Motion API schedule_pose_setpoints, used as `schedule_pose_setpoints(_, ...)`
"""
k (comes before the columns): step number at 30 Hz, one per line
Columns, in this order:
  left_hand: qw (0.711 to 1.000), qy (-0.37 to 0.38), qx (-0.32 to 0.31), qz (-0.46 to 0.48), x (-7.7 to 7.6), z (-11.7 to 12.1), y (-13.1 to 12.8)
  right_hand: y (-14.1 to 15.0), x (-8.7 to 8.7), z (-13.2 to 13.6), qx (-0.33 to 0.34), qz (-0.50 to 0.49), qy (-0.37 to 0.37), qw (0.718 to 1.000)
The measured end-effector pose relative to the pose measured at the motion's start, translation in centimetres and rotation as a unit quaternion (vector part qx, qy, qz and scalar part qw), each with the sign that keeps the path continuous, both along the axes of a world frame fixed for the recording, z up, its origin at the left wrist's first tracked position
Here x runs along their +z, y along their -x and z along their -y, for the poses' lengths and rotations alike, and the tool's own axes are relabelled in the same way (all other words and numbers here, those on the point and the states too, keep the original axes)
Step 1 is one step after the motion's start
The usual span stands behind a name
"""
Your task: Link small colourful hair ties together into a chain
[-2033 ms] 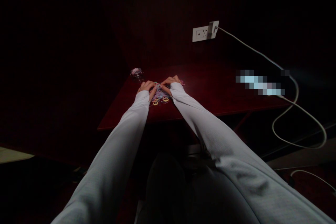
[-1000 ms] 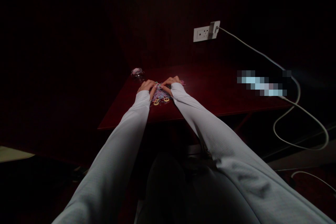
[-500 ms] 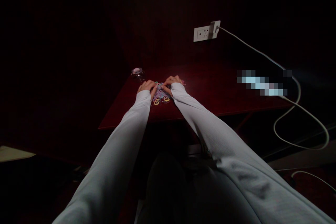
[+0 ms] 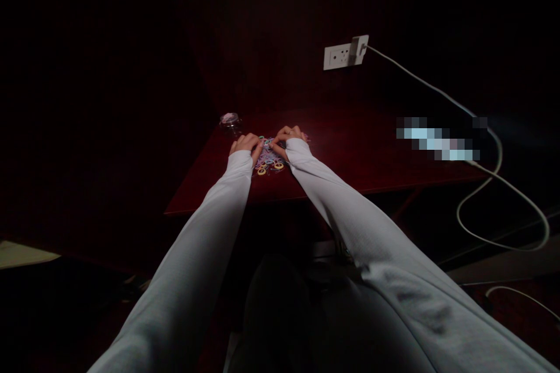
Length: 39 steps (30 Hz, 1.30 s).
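Observation:
A pile of small coloured pieces point(image 4: 268, 158), mostly purple loops and rings that look like hair ties, lies on the dark red table point(image 4: 350, 163). Two yellow rings show at its near edge. On the pile's left side is my left hand point(image 4: 246, 143), its fingers curled in and thumb and fingertips together over the pieces. Opposite it, my right hand point(image 4: 289, 134) is closed in a similar pinch at the pile's far right. Whatever sits between the fingertips is too small and dim to name. A greenish piece shows between the two hands.
Behind my left hand stands a clear jar point(image 4: 230, 121) with something pale on top. A wall socket point(image 4: 345, 53) holds a plug, whose white cable point(image 4: 444, 93) loops down at the right to a blurred-out bright object point(image 4: 437, 143) on the table.
Hardly anything differs. Both hands keep their places over the pile, with only slight finger movement, and the whole view has shifted a little.

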<state>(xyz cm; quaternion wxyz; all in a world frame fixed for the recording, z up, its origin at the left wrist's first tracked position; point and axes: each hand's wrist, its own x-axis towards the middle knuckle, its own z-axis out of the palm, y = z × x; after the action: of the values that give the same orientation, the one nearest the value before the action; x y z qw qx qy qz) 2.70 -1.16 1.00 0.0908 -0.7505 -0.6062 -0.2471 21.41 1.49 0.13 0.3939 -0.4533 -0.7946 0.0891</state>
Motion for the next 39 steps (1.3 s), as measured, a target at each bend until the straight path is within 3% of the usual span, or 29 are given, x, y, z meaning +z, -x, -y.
schedule_pose_setpoints(29,0.999,-0.022,-0.017,0.026,-0.3,-0.11,0.45,0.04,0.64,0.67,-0.013,0.009,0.013,1.0)
schedule_pose_setpoints(39,1.0,-0.005,0.003,0.018,0.18,0.23,0.0,-0.06,0.74,0.57,-0.02,0.015,0.018,1.0)
